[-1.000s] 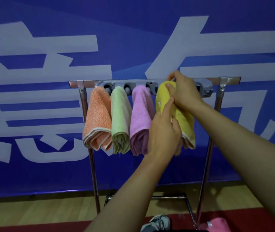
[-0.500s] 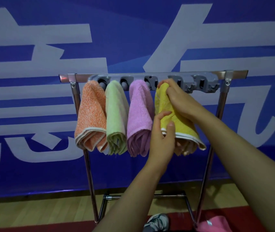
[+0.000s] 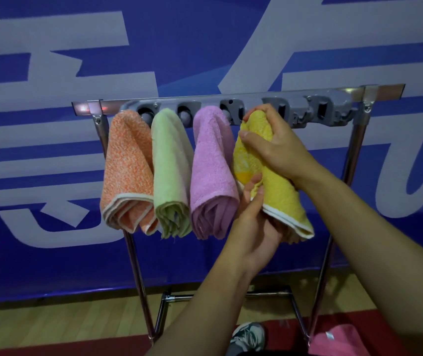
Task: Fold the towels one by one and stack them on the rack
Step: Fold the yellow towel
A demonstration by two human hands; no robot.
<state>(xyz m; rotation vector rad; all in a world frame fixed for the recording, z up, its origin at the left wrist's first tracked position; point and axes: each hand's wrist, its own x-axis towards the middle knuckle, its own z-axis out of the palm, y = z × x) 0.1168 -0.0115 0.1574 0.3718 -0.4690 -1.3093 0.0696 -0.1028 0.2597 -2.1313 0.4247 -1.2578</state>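
Hanging on the rack (image 3: 359,150), four folded towels sit side by side under its grey clip bar (image 3: 333,109), and you're working the rightmost one. From the rack's left post going right: orange towel (image 3: 128,170), green towel (image 3: 170,170), purple towel (image 3: 213,170), yellow towel (image 3: 279,196), each just beside the next. Clip slots right of the yellow towel look free.

Your right hand (image 3: 277,145) grips the yellow towel's top, fingers curled round it just below the clip bar. Your left hand (image 3: 254,222) grasps its lower part from underneath, thumb on the fabric. Neither hand is released.

To do this step well: keep the top bunch tight in the right hand and push it fully into the clip before you let go. Use the left hand to pull the hanging folds straight down so the white hem lines up level with the neighbours. Release the bottom first, the top last; a loose top likely slips out.

Versus the frame half a second back: left hand has slid lower and further under the towel, right hand has closed tighter round the top, other three towels unchanged.
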